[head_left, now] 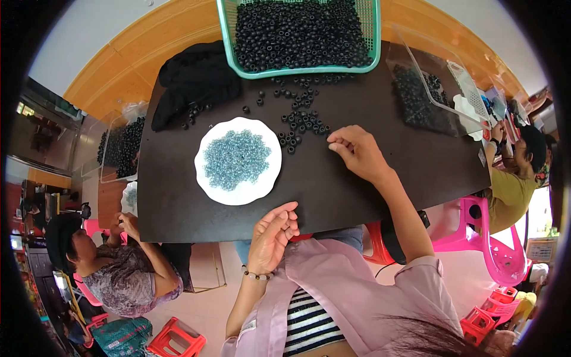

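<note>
My right hand (358,153) is over the dark table, thumb and forefinger pinched together at the right edge of a loose scatter of black beads (303,121). Whatever lies between those fingertips is too small to make out. Closer to me, my left hand (275,235) is raised at the table's front edge, palm turned up. Its fingers are curled with the thumb against them, and anything inside is hidden. A white scalloped plate (203,185) stands left of the loose beads, and a heap of tiny clear blue-grey beads (237,159) lies in it.
A green basket (303,72) full of black beads stands at the far edge. Black cloth (196,80) lies left of it; a clear bin (425,95) with black beads sits at the right. One person (119,268) sits at left, another (517,178) at right, near a pink stool (502,259).
</note>
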Available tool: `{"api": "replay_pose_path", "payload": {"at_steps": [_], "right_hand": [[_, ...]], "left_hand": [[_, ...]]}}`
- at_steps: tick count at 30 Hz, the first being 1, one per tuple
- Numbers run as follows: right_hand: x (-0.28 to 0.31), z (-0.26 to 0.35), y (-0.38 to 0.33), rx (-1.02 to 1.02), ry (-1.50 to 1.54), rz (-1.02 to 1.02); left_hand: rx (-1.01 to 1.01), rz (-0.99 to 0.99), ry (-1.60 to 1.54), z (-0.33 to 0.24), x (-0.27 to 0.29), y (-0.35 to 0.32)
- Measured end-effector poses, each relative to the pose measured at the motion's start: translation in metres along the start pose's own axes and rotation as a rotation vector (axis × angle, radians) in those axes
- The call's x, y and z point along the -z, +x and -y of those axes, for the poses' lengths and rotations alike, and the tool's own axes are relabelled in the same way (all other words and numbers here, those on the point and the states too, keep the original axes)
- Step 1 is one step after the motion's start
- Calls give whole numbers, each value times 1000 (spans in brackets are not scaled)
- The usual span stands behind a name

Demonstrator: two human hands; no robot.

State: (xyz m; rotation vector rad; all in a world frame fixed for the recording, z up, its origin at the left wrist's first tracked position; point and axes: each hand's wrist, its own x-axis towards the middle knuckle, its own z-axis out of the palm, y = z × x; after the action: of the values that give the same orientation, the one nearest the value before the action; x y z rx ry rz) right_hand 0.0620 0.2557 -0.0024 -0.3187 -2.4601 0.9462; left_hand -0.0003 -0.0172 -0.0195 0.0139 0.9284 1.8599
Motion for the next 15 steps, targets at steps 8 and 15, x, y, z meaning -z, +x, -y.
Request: {"api": "replay_pose_path", "payload": {"at_steps": [8,15], "right_hand": [[-16,11,-9,81,-119,97],[-10,7,1,50,-158,35]], "left_hand": [[12,9,42,0,0,1],[9,34,19,0,2,0]]}}
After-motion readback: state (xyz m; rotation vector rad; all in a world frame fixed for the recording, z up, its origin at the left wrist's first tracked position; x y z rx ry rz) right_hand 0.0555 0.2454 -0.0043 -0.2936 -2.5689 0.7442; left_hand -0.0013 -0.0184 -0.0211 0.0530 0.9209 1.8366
